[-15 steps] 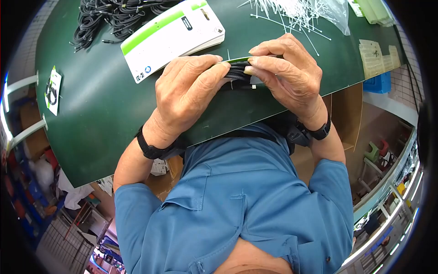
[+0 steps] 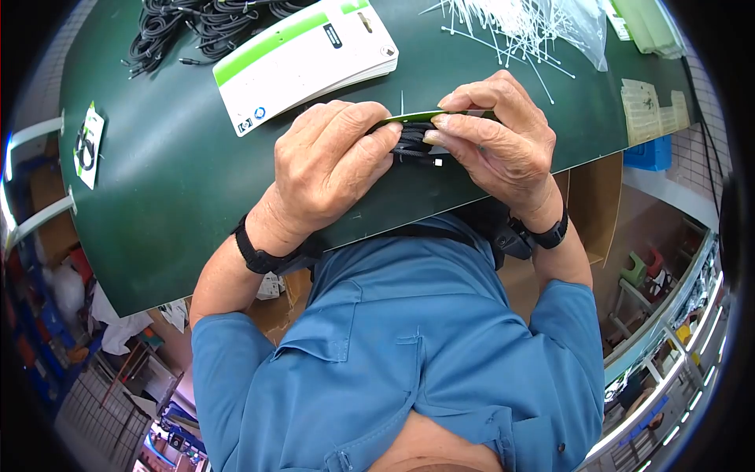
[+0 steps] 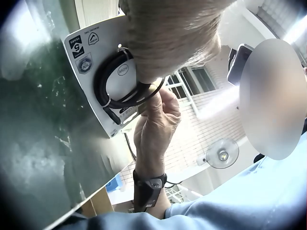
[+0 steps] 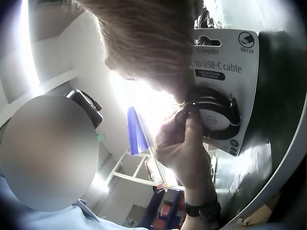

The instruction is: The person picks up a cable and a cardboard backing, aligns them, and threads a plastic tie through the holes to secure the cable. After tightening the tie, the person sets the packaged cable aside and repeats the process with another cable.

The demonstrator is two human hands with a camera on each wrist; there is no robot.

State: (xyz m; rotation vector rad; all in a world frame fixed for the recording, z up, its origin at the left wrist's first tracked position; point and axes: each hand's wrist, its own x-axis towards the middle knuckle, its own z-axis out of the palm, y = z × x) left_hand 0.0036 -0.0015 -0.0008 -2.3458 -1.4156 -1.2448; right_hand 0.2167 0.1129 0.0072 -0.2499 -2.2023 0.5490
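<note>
Cable card [image 4: 223,82] sl. nearer grn tbl [image 2: 181,189] front, brick wall [image 3: 194,134] behind

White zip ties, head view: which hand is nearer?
Right. The right hand is just below the white zip ties in the image; the left hand is farther off, to their lower left. Both hold the cable card.

Card [image 4: 248,79] and coiled cable [image 4: 234,122] partly covered by the left grip [image 2: 334,157] and right grip [image 2: 510,138].
The printed title's start is hidden in the right wrist view; piled black cables [image 2: 224,30] and white ties [image 2: 515,27] are cut off by the head view's top edge.
</note>
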